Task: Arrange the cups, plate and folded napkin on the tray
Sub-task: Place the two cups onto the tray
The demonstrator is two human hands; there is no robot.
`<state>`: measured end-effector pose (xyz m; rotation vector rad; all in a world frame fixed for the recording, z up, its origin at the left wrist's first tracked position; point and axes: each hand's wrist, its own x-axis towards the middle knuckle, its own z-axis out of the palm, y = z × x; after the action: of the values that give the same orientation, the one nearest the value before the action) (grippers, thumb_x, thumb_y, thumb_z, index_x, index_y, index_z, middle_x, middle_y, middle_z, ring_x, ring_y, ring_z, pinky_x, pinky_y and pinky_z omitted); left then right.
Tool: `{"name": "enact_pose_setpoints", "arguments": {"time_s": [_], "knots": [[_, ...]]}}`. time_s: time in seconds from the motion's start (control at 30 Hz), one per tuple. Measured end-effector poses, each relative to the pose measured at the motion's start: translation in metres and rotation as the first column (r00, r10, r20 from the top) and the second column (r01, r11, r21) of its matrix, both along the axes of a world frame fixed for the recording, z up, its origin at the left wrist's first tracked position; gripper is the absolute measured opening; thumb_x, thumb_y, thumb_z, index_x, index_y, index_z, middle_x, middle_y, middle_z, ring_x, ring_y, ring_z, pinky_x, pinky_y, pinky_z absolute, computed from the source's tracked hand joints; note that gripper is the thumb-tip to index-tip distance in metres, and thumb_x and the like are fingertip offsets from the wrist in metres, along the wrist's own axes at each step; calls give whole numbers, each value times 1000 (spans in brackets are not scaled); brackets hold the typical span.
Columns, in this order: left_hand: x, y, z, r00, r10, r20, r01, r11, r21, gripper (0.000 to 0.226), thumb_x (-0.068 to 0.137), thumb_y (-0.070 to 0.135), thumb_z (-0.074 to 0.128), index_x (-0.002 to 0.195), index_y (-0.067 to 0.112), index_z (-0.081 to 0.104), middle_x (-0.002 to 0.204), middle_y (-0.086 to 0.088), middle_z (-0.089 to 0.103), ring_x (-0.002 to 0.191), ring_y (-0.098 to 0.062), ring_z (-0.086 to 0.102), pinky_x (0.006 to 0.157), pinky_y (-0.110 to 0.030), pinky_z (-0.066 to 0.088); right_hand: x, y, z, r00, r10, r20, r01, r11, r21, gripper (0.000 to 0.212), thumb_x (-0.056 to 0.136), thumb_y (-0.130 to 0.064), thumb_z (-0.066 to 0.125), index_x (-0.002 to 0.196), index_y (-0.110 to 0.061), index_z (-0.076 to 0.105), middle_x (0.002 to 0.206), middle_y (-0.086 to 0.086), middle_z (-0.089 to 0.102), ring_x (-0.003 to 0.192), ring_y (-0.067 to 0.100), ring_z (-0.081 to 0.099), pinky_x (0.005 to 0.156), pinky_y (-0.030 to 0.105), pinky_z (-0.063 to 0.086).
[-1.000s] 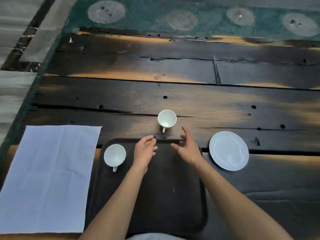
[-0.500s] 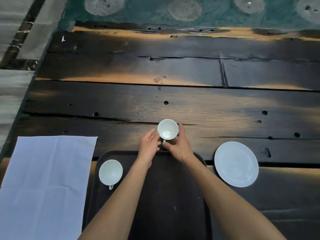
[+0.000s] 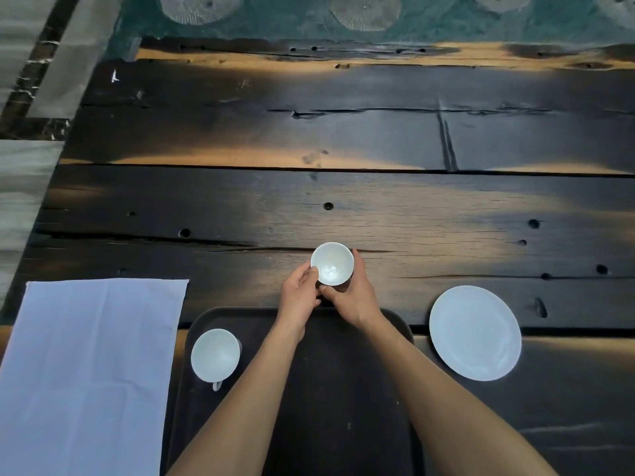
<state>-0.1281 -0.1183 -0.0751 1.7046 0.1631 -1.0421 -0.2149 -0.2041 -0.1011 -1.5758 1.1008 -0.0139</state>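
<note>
A small white cup (image 3: 332,263) sits just beyond the far edge of the dark tray (image 3: 343,407), gripped from both sides. My left hand (image 3: 298,298) pinches its left rim and my right hand (image 3: 354,297) wraps its right side and base. I cannot tell whether the cup is lifted or resting on the wood. A second white cup (image 3: 215,355) stands on the tray's far left corner, handle toward me. The white plate (image 3: 475,333) lies on the table right of the tray. The pale napkin (image 3: 86,372) lies spread flat left of the tray.
The dark plank table (image 3: 343,207) stretches far ahead with knot holes and cracks. Its left edge runs by the napkin, with stone floor (image 3: 20,173) beyond. A green patterned surface (image 3: 343,18) borders the far edge.
Both hands reached forward from over the tray and closed around the far cup. The camera view tilted slightly, shifting everything lower in the frame.
</note>
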Motion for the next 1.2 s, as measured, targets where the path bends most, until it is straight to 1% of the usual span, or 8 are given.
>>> {"name": "enact_pose_setpoints", "arguments": {"time_s": [0.13,0.33,0.47,0.63,0.73,0.9,1.03,1.2], "knots": [[-2,-4,1,1000,-15,-13,15,1000,11,28,105,28,48,129,29,62,115,6,72,107,-21,71,79,-32,58,1,1,1,999,-29,16,29,1000,9,98,76,-27,78,154,-33,18,124,-16,54,109,7,52,76,9,38],[-15,-12,5,999,39,-10,-39,999,18,22,106,32,45,109,39,65,115,2,72,105,-20,71,83,-35,60,-1,-2,5,998,-41,48,40,999,33,79,79,-21,74,142,-37,30,118,-14,60,106,9,60,75,15,46],[-27,-13,12,996,86,-4,-86,996,9,30,105,32,47,92,49,69,94,19,77,94,-14,76,80,-33,60,-11,-8,15,995,-26,93,23,999,35,77,79,-18,73,140,-38,32,120,-13,62,109,13,63,85,30,55],[-48,-8,32,988,155,-10,-155,987,-37,24,104,30,52,98,47,68,89,29,75,88,-11,77,73,-26,59,-33,-11,35,985,8,174,-9,1000,8,78,77,-13,73,142,-35,37,128,-9,61,116,15,62,97,44,54],[-64,1,42,980,198,11,-197,979,-60,19,105,27,54,107,42,66,98,29,70,86,-11,77,73,-25,58,-48,-8,49,978,35,206,-33,999,-15,77,76,-12,73,141,-36,39,125,-14,61,114,9,60,98,40,53],[-90,19,57,976,218,22,-215,972,-91,29,104,27,55,132,30,62,117,13,68,87,-11,77,77,-27,59,-74,6,66,969,57,239,-50,998,-36,78,76,-7,73,142,-32,40,128,-11,57,116,9,56,98,34,50],[-107,39,65,980,196,19,-193,977,-93,36,105,25,54,140,23,59,108,17,70,89,-12,77,79,-29,60,-92,24,72,972,72,225,-63,997,-47,79,75,-10,74,142,-33,39,123,-14,58,112,12,61,94,34,54],[-120,69,68,993,112,26,-109,988,-109,37,105,24,54,141,27,58,101,22,74,92,-11,77,84,-31,60,-107,52,77,985,74,157,-63,995,-71,81,73,-17,75,141,-40,38,108,-37,53,99,-12,54,71,3,42]]}}
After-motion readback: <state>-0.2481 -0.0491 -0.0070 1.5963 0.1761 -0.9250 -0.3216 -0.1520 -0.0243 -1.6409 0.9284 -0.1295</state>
